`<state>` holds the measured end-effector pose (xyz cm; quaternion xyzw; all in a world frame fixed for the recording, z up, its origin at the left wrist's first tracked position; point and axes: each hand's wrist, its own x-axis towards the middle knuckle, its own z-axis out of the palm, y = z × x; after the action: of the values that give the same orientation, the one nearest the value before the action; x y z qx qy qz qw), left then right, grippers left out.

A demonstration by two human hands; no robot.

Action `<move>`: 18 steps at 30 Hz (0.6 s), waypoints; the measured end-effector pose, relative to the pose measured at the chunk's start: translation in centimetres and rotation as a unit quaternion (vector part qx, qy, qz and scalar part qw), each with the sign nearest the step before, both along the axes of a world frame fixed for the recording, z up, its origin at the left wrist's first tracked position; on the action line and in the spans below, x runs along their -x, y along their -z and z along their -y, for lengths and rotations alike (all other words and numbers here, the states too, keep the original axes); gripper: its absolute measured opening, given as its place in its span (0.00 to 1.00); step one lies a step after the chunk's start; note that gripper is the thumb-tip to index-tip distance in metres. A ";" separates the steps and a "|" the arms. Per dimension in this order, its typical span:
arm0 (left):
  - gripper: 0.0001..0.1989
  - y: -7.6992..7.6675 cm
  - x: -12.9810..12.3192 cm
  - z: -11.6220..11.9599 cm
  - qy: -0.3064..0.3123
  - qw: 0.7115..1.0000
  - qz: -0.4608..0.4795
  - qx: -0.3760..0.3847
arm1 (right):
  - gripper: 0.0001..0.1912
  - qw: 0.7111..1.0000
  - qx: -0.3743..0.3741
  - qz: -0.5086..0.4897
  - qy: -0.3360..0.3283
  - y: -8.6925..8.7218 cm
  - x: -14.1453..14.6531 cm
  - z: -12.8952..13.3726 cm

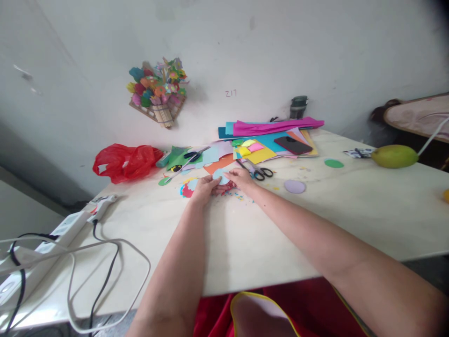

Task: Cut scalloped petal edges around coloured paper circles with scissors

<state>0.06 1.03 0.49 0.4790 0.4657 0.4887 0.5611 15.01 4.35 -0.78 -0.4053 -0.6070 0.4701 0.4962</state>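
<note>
My left hand (207, 188) and my right hand (242, 179) meet near the middle of the table, with a light blue paper circle (220, 176) pinched between them. Red paper shows beneath the circle, partly hidden by my fingers. Just left of my left hand lie scalloped red and blue paper pieces (187, 189). Beyond my right hand rests a pair of scissors with black handles (260, 173). A lilac paper oval (295, 186) is to the right, and small paper scraps (240, 197) are scattered close to my hands.
Coloured paper sheets (266, 154) and a phone (293, 145) lie at the back. A red plastic bag (128, 161) sits at the left, near a power strip (66, 227) with loose cables. On the right are a green paper oval (334, 163) and a yellow-green fruit-like object (394, 156).
</note>
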 end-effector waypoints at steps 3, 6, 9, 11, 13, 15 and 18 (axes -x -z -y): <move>0.14 0.0 0.0 0.0 0.004 1.000 -0.007 0.001 | 0.20 0.999 -0.031 0.036 0.015 0.4 0.1 -0.2; 0.13 0.2 0.1 -0.1 0.011 1.000 -0.017 0.001 | 0.20 0.997 -0.049 0.056 0.025 0.5 0.1 -0.4; 0.11 0.3 0.1 -0.2 0.023 1.000 -0.020 -0.003 | 0.19 0.996 -0.059 0.065 0.027 0.4 0.1 -0.4; 0.11 0.5 0.2 -0.3 0.027 0.999 -0.021 -0.008 | 0.19 0.995 -0.064 0.068 0.027 0.4 0.1 -0.4; 0.11 0.5 0.2 -0.3 0.027 0.999 -0.023 -0.012 | 0.19 0.995 -0.067 0.067 0.032 0.3 0.1 -0.4; 0.11 0.5 0.2 -0.3 0.024 0.999 -0.023 -0.013 | 0.20 0.995 -0.070 0.062 0.036 0.3 0.0 -0.3; 0.12 0.4 0.2 -0.2 0.024 0.999 -0.024 -0.018 | 0.21 0.995 -0.074 0.057 0.043 0.2 -0.1 -0.3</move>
<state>-0.18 1.22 0.07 0.5113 0.4586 0.4721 0.5526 15.08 4.66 -1.01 -0.4193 -0.6495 0.3783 0.5092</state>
